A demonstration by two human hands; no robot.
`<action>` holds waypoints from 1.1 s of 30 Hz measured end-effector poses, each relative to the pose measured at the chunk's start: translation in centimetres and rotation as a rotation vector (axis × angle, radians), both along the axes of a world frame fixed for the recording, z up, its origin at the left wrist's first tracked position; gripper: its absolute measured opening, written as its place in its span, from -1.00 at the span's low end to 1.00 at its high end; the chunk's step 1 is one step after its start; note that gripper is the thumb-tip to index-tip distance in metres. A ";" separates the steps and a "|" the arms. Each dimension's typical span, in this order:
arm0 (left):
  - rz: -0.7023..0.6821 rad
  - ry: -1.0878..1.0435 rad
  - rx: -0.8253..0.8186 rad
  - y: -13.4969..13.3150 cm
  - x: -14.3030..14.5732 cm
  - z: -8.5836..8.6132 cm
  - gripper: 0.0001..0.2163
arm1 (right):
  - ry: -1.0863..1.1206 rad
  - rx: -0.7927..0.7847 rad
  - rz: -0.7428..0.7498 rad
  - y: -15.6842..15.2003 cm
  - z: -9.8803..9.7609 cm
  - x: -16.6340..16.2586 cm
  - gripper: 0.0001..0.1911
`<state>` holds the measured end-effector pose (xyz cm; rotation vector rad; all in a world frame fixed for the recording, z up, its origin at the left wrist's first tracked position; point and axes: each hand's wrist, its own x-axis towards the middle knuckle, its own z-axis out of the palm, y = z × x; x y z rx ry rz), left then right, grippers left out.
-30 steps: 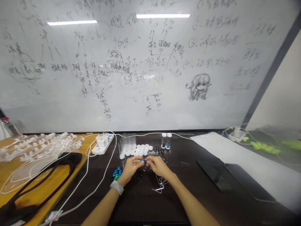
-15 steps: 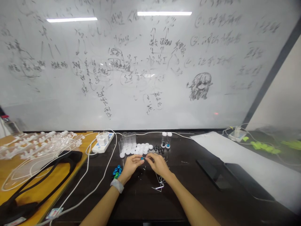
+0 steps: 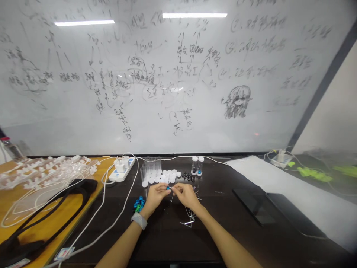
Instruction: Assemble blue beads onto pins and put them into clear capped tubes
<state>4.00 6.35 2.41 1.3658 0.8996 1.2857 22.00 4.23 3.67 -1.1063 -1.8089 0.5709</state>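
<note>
My left hand (image 3: 156, 196) is closed in a pinch around a small shiny blue ball-shaped part (image 3: 168, 188). Close beside it, the fingertips of my right hand (image 3: 185, 194) are pressed together on a thin metal hex key, mostly hidden, that meets the blue part. A thin line (image 3: 168, 179) stands up just above the blue part. Left of my left wrist lies a cluster of blue and green ball-shaped parts (image 3: 138, 204). Under my right forearm are several silver L-shaped hex keys (image 3: 190, 219). Tiny light bits are scattered on the dark table between my hands.
Behind my hands stand clear tubes (image 3: 153, 165), white caps (image 3: 167, 175), small black parts (image 3: 188, 176) and two capped tubes (image 3: 200, 166). A power strip (image 3: 122, 169) with white cables lies left. Dark flat devices (image 3: 252, 206) and a white sheet (image 3: 267, 178) lie right.
My right fingers have shifted very slightly left at the blue part. A thin upright line now shows above it. My left hand stays in place.
</note>
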 end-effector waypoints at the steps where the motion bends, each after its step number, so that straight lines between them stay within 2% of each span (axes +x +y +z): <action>1: 0.004 0.010 0.004 0.0 0.0 0.0 -0.67 | -0.014 0.026 -0.019 0.0 0.0 0.0 -0.75; 6: 0.004 0.042 0.014 0.0 0.2 -0.1 -0.68 | -0.057 0.094 -0.079 0.0 0.0 0.0 -0.81; 15: 0.007 0.044 0.017 0.0 0.2 -0.2 -0.68 | -0.203 0.233 -0.126 -0.2 -0.4 -0.2 -0.80; 23: -0.028 0.038 0.004 -0.2 0.2 -0.1 -0.67 | -0.330 0.356 -0.059 -0.3 -0.1 -0.1 -0.77; 33: -0.039 0.057 0.033 0.1 0.1 -0.5 -0.69 | -0.262 0.188 -0.048 -0.4 -0.1 0.0 -0.79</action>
